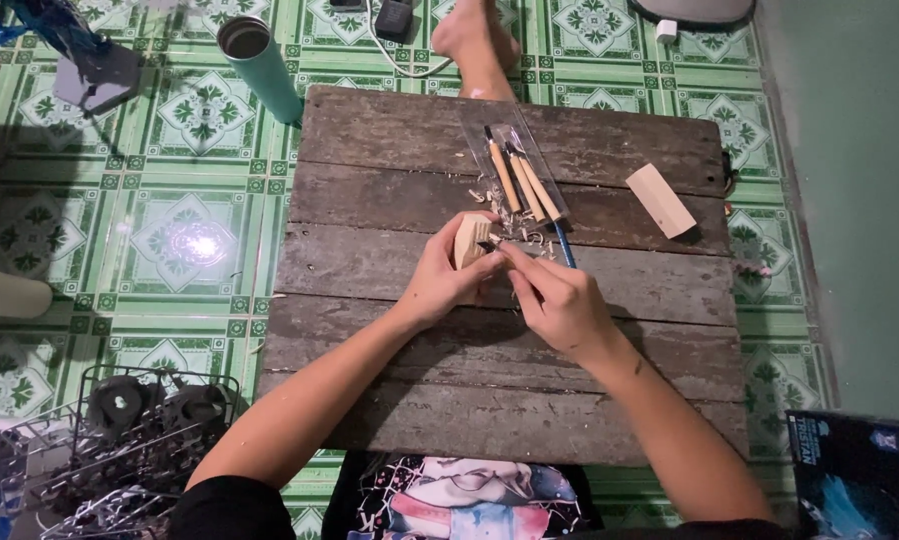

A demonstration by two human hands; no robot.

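Being small, light and stiff, the wood block (472,240) is gripped around its sides by the closed left hand (439,280), while a carving tool (509,245) is pinched in the closed right hand (559,300) just beside it.

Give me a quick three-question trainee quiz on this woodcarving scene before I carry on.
1. True or false: the left hand holds the pale wood piece.
2. The spare wooden block lies: A) on the tiled floor, B) on the plank board, C) in the wire basket.
3. What lies in the clear packet above the hands?

Key
1. True.
2. B.
3. Wooden-handled carving tools; the right hand works a thin tool on the piece.
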